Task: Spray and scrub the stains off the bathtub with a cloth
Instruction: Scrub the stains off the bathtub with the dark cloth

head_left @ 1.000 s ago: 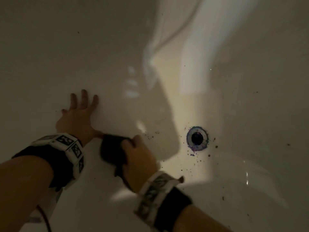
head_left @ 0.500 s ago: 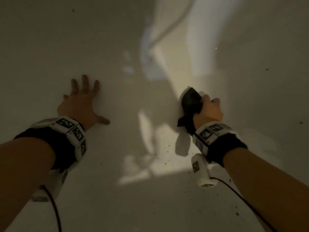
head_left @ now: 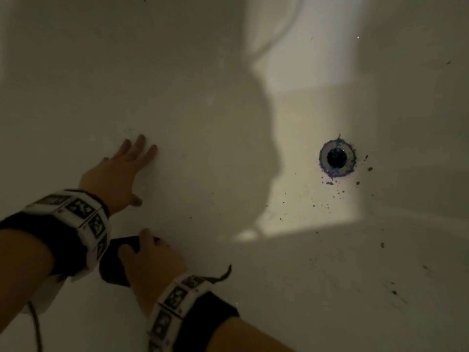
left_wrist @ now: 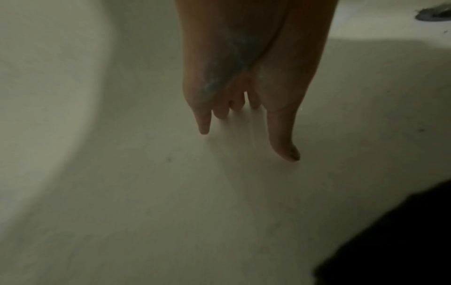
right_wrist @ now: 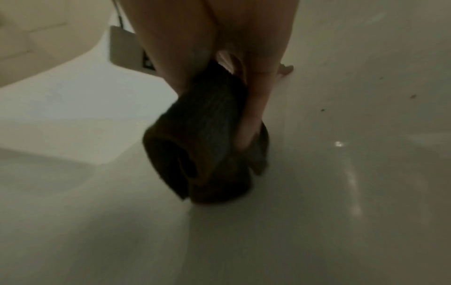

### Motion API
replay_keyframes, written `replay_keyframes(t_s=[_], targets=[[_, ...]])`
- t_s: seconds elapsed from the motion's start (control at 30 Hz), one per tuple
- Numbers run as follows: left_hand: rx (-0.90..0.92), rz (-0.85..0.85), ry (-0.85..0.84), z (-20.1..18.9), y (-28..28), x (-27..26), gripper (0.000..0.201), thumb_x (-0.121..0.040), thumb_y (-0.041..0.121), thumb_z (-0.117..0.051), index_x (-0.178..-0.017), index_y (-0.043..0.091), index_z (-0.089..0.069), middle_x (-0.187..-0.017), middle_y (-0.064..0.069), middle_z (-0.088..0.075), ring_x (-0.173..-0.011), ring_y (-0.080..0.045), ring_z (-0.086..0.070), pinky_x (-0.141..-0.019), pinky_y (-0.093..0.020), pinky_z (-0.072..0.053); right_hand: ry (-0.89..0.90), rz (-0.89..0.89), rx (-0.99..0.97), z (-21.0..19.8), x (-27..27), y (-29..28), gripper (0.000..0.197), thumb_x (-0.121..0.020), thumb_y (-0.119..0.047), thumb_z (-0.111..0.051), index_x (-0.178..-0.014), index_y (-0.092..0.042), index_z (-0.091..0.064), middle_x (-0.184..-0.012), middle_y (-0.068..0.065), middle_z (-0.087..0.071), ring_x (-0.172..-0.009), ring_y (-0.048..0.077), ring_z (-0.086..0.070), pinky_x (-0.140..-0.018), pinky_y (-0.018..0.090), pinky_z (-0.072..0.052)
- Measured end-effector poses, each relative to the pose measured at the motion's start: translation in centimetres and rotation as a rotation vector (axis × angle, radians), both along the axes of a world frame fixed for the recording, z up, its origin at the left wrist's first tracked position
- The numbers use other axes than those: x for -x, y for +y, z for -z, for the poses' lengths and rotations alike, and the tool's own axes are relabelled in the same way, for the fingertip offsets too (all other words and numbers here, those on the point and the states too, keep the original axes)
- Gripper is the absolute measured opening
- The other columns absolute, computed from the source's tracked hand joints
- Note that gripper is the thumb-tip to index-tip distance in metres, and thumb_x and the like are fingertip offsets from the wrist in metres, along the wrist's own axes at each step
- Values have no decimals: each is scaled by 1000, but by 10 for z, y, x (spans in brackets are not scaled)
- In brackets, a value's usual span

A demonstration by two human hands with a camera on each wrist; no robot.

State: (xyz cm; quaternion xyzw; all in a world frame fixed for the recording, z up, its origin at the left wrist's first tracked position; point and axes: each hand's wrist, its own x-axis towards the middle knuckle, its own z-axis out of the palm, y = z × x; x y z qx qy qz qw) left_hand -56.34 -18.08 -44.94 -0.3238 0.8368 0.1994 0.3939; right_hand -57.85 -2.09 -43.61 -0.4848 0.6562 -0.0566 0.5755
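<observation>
1. The right hand (head_left: 152, 265) is curled round a dark, folded cloth (right_wrist: 207, 138), and the cloth is pressed on the floor of the bathtub (head_left: 317, 288), near the side nearest to the person.
2. The left hand (head_left: 119, 171) is laid flat on the bathtub floor with the fingers straight and spread; nothing is held in it.
3. The floor around both hands is seen almost free of marks, so this part is judged as mostly scrubbed.
4. Dark specks (head_left: 327, 196) are scattered near the drain (head_left: 337, 158), and more are seen toward the right side of the bathtub; this part is judged as not yet done.
5. A purple-blue residue is seen round the drain ring.
6. No standing water can be made out in the bathtub, and no spray bottle is seen.
</observation>
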Motion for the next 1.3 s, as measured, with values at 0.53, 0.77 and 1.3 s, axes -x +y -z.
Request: replay_keyframes(t_s=[0.53,0.77,1.3], targets=[[25,-67,56,1,2,-3,118,-71,20,-78,-145,31,14,-152,13,22,-143,-12,12,-111,-47,-21,817,421,-75,14,253,60,48,-84,-6,-50,-130,-4,-40,-125,23,-41,-105,41,-50,-87,43,-45],[47,81,19,-6,32,15,123,-67,50,-75,-146,27,18,-153,1,26,-144,-20,14,-116,-43,-8,230,-28,143,-39,182,91,24,-86,-21,-51,-106,-10,-55,-105,12,-47,-89,33,-55,-84,42,-46],[-11,-56,75,4,80,23,126,-66,29,-81,-145,30,16,-151,8,30,-142,-18,21,-116,-41,-15,262,-247,20,10,143,81,37,-95,-31,-44,-128,-14,-42,-131,15,-42,-112,31,-49,-95,32,-39]])
